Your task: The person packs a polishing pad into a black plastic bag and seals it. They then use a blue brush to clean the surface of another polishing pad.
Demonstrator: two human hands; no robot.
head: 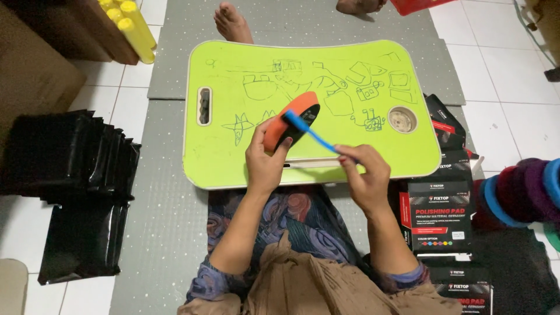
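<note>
Left hand [265,166], fingers wrapped around an orange pad [290,119] (black backing facing right), above the green table [245,163]. Right hand [364,175], fingers pinching a blue toothbrush [312,135], bristles against the pad. Black boxes [437,216] just right.

**Orange pad and blue brush, over the lap desk**

Orange foam pad [284,119]: round disc with black backing, tilted on edge, black face toward 4 o'clock. Blue toothbrush [309,133]: thin handle running from 4 o'clock up to 10 o'clock, head touching the pad's black face near its middle.
</note>
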